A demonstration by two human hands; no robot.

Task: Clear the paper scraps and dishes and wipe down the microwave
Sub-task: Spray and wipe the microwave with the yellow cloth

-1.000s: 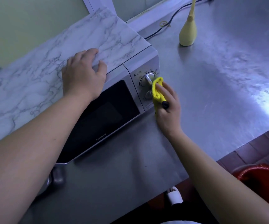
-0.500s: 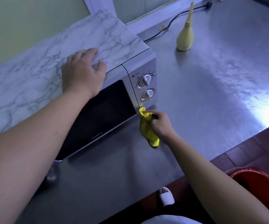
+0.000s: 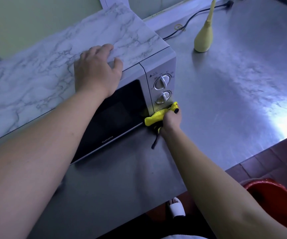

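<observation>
Right hand grips yellow cloth against microwave corner; left hand flat above "Galanz" logo.

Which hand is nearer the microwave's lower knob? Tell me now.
Right. The right hand, gripping the yellow cloth, sits just below the lower knob; the left hand rests on the microwave top, farther off above the door.

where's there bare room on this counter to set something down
Widest: the counter right of the microwave, from the pale yellow bottle to the front edge. Also the strip between the microwave door and the front edge. Crowded: the microwave's lower right corner, where the right hand grips the yellow cloth.
</observation>
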